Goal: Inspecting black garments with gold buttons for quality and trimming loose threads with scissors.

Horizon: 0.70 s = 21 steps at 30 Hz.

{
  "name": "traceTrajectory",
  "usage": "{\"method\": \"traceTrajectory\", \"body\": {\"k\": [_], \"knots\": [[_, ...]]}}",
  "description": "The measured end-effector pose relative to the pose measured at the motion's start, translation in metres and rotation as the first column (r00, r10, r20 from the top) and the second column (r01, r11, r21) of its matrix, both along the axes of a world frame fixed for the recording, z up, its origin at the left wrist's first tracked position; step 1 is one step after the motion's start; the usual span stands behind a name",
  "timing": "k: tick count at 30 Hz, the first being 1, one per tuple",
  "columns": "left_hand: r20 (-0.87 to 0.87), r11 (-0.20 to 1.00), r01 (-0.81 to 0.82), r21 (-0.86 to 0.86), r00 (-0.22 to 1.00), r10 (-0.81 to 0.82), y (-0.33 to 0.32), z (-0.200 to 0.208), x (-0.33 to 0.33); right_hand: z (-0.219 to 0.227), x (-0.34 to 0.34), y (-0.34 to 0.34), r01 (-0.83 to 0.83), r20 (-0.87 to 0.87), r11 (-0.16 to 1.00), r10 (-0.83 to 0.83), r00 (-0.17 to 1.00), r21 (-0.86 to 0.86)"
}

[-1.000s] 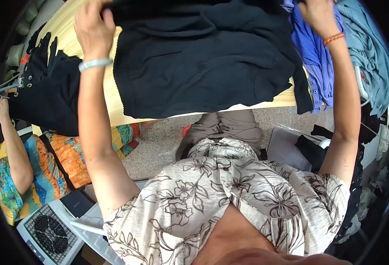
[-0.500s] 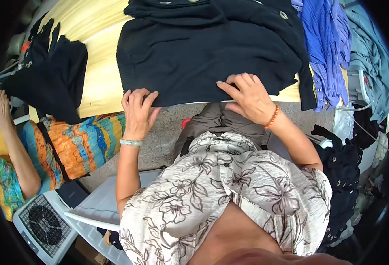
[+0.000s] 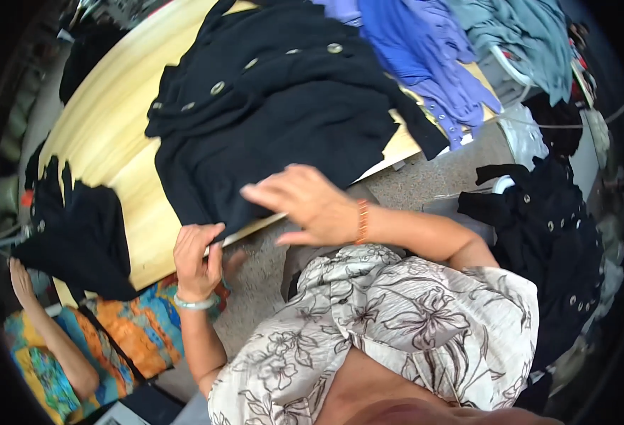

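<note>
A black knit garment (image 3: pixel 276 117) with round metallic fittings lies spread on the pale wooden table (image 3: pixel 106 134), its hem along the near edge. At the hem's near left corner is my left hand (image 3: pixel 197 261), fingers bent and closed over the cloth at the table edge. My right hand (image 3: pixel 308 205) is over the lower part of the garment, slightly blurred, its fingers stretched out and the thumb apart, with nothing held in it. A light bangle circles my left wrist, and an orange beaded bracelet my right.
Purple-blue garments (image 3: pixel 425 64) lie at the table's right, beside teal cloth (image 3: pixel 517 35) over a white container. More black garments (image 3: pixel 538 241) hang at right. At left, another person's hand (image 3: pixel 21 283) touches a black garment (image 3: pixel 82 237) on the table edge.
My view has turned, so the table now slants. My right hand has moved left across the hem toward my left hand, its fingers straighter. The left hand stays near the left hem corner.
</note>
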<state>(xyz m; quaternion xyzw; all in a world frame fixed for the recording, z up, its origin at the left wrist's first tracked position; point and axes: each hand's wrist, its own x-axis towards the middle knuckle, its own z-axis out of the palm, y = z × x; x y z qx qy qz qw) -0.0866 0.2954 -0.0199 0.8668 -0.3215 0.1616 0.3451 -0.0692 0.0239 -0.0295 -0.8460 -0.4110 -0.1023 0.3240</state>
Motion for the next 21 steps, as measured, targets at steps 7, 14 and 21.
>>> {"method": "traceTrajectory", "body": {"k": [7, 14, 21], "knots": [[0.068, 0.978, -0.002, 0.209, 0.998, -0.013, 0.004, 0.053, 0.02, 0.004, 0.015, -0.04, 0.317, -0.001, 0.933, -0.322, 0.947, 0.169], [-0.525, 0.974, -0.225, 0.033, 0.825, 0.209, 0.061, 0.011, 0.052, 0.06, 0.024, -0.166, 0.271, -0.256, 0.96, -0.281, 0.925, -0.074], [-0.664, 0.938, -0.312, -0.15, 0.735, 0.138, 0.096, -0.002, 0.108, 0.064, 0.081, -0.184, 0.187, -0.524, 0.841, 0.129, 0.842, 0.508]]}}
